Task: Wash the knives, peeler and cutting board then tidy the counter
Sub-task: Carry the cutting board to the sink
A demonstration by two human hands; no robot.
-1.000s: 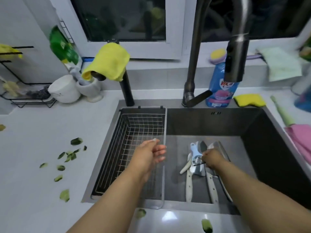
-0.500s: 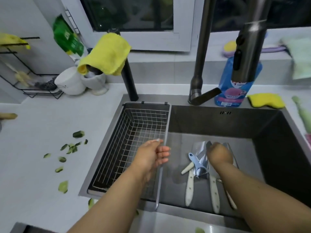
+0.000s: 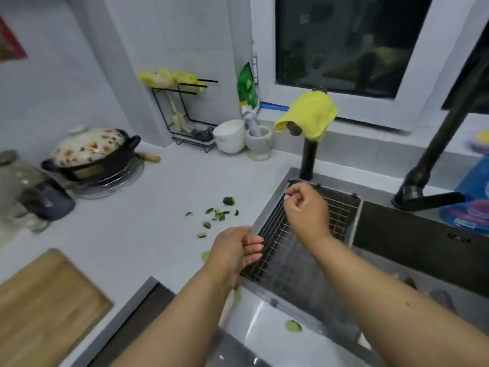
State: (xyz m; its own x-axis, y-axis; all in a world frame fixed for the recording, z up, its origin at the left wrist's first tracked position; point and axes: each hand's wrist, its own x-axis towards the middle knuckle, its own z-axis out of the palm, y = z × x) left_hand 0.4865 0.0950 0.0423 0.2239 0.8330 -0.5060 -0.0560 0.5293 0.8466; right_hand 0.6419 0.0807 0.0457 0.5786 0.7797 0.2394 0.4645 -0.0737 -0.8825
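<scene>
Left hand [image 3: 236, 249] relaxed, fingers straight, beside rack [image 3: 304, 234] left rim. Right hand [image 3: 307, 209] curled over rack, pinch contents indiscernible. Peels [image 3: 218, 214] scattered on bench [image 3: 148, 223].

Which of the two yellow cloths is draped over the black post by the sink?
The larger yellow cloth below the window, capping the black post; the other yellow cloths hang on the wire rack farther left.

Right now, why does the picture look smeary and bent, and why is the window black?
Head view: motion blur softens the left hand, right hand and wire basket; the wide lens bows the faucet and window frame; the pane is dark and mirrors the yellow cloth; glare on the sink's front edge.
</scene>
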